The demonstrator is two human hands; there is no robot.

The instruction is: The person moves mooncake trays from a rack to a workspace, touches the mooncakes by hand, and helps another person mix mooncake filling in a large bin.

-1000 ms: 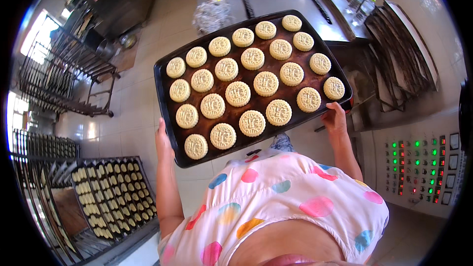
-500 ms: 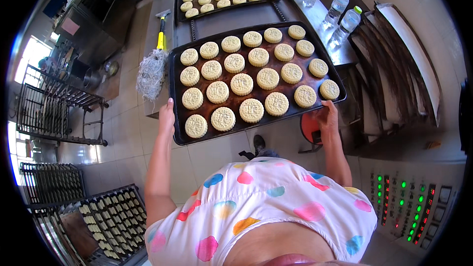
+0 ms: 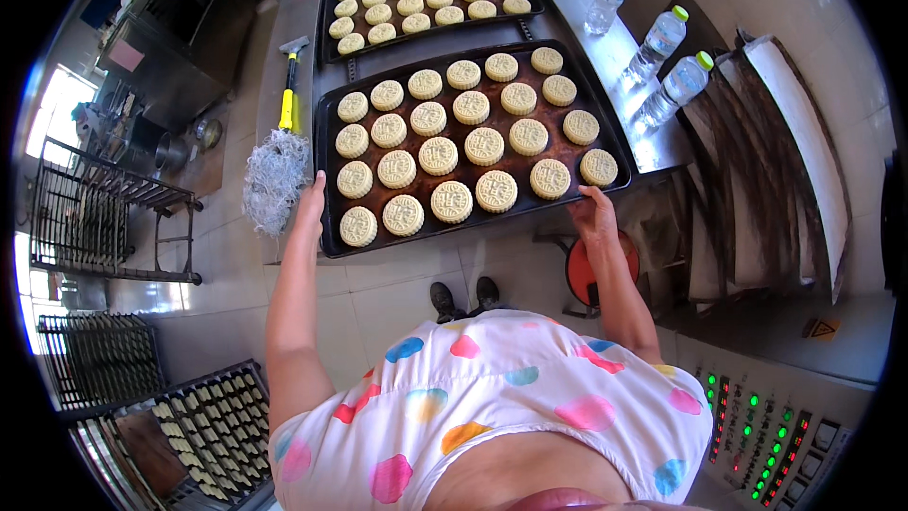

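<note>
Now the cake tray [image 3: 458,134] sits farther over the tabletop [image 3: 416,54], gap to the far tray [image 3: 430,32] narrower; left hand [image 3: 312,201] grips its left edge, right hand [image 3: 594,213] pinches the near right corner, so likely still hand-steadied; underside contact unclear

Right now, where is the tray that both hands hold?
The front tray is above centre in the head view, between the left hand and right hand, with the next tray just beyond it.
</note>
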